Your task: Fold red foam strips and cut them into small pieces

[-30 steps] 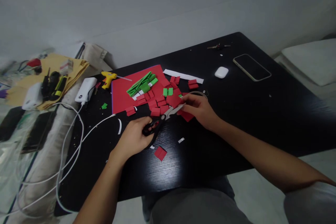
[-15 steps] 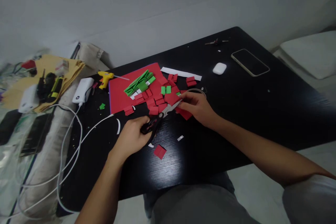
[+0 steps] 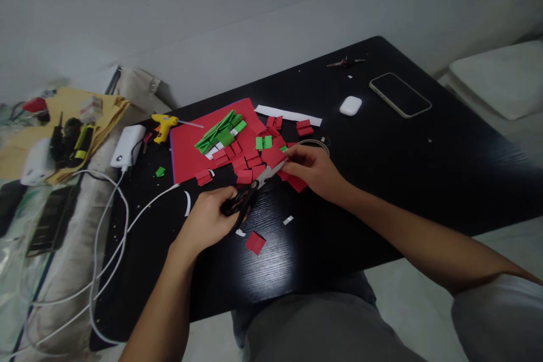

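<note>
My left hand [image 3: 207, 219] is closed around the black handles of a pair of scissors [image 3: 248, 195]. The blades point up and right, reaching a red paper piece [image 3: 274, 156] by the fingertips of my right hand [image 3: 313, 172]. That hand is pinched shut on the paper's right edge; its fingertips partly cover the contact. Around the blades lie several folded red paper pieces [image 3: 244, 176] and a green folded piece [image 3: 263, 142]. Nearer me, a loose red paper square [image 3: 255, 243] rests on the black table [image 3: 318, 249].
A red sheet [image 3: 184, 150] carries a bundle of green folded strips [image 3: 220, 131]. Left of it are a yellow glue gun [image 3: 164, 126], a white power bank [image 3: 128, 146] and a looping white cable [image 3: 123, 198]. At right lie a white earbud case [image 3: 350, 106], a phone [image 3: 400, 94] and keys [image 3: 345, 61].
The whole view has shifted slightly, so things appear a little further left and up. Both hands keep their grips, with the scissors still at the red paper.
</note>
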The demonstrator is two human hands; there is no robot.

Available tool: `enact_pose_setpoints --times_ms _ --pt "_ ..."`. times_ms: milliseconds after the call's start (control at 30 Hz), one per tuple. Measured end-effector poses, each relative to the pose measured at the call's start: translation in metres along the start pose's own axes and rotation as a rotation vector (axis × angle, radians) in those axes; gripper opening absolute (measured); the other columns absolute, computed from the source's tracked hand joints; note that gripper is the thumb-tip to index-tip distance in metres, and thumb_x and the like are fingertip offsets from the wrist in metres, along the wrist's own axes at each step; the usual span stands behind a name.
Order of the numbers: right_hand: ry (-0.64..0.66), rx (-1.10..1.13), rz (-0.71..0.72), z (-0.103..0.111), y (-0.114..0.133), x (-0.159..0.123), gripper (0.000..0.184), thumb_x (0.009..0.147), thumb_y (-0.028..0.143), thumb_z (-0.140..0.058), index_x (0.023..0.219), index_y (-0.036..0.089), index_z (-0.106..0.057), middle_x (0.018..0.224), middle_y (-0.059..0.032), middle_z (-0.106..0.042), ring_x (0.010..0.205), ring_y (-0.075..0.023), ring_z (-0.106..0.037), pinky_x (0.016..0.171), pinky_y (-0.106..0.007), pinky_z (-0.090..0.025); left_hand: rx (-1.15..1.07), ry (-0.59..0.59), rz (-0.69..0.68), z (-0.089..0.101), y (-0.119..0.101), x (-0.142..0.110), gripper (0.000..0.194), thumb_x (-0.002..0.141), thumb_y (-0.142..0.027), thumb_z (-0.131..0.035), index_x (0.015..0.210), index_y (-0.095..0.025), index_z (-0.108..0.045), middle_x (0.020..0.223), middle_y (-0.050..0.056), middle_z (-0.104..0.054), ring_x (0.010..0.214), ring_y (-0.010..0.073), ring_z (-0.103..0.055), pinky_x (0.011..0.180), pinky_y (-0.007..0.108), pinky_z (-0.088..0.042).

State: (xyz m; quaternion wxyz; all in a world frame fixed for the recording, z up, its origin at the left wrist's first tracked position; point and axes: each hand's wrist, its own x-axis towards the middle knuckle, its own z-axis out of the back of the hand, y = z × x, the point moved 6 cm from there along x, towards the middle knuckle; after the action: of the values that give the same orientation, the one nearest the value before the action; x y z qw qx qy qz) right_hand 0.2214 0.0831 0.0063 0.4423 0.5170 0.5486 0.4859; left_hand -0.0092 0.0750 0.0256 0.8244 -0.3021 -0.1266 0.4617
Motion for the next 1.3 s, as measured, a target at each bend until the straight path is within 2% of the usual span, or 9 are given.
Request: enact_pose_setpoints --times_ms 167,400,833,1133,1300 --pt "-0.004 -0.009 -0.003 0.0008 -0.0004 0.0003 0.008 0.08 0.027 -0.076 0.085 0.022 -0.077 0.085 -0.0015 -0.076 0.078 -0.0163 -0.07 0.078 -0.032 -0.057 0.07 0.017 0.019 -0.0021 0.0018 0.0002 0.02 0.089 -0.032 -0.065 0.076 -0.018 -0.063 0.069 0.0 -0.061 0.062 0.0138 -0.053 0.06 0.027 -0.037" --pt "-0.007 -0.045 -0.008 0.0021 -0.0004 0.0013 0.009 0.08 0.03 -0.076 0.083 0.021 -0.076 0.082 -0.0013 -0.075 0.075 -0.0157 -0.067 0.074 -0.031 -0.056 0.05 0.024 -0.001 -0.003 0.0019 0.0004 0.025 0.09 -0.036 -0.066 0.073 -0.018 -0.06 0.066 -0.001 -0.058 0.061 0.0132 -0.051 0.06 0.027 -0.036" --pt "-0.012 -0.057 -0.022 0.003 -0.0042 0.0016 0.01 0.08 0.029 -0.075 0.085 0.021 -0.077 0.083 -0.0012 -0.075 0.075 -0.0146 -0.067 0.073 -0.03 -0.055 0.013 0.051 -0.001 -0.003 0.0015 0.0015 0.021 0.089 -0.035 -0.065 0.078 -0.018 -0.069 0.067 0.0 -0.063 0.06 0.0135 -0.052 0.058 0.027 -0.037" --pt "-0.015 -0.061 -0.031 0.0024 -0.004 0.0001 0.008 0.08 0.029 -0.076 0.084 0.022 -0.077 0.085 -0.0015 -0.076 0.077 -0.0157 -0.069 0.076 -0.031 -0.057 0.003 0.052 -0.017 -0.0028 -0.0004 0.0017 0.017 0.088 -0.031 -0.064 0.079 -0.017 -0.07 0.066 0.0 -0.063 0.058 0.0131 -0.05 0.057 0.026 -0.037" --pt "-0.024 -0.081 -0.031 0.0032 -0.003 -0.0001 0.009 0.079 0.029 -0.076 0.083 0.022 -0.078 0.081 -0.0012 -0.075 0.073 -0.0152 -0.067 0.072 -0.031 -0.056 0.0 0.053 -0.003 -0.0026 -0.0003 0.0015 0.016 0.087 -0.03 -0.063 0.08 -0.018 -0.07 0.067 0.001 -0.064 0.059 0.014 -0.051 0.058 0.027 -0.037"
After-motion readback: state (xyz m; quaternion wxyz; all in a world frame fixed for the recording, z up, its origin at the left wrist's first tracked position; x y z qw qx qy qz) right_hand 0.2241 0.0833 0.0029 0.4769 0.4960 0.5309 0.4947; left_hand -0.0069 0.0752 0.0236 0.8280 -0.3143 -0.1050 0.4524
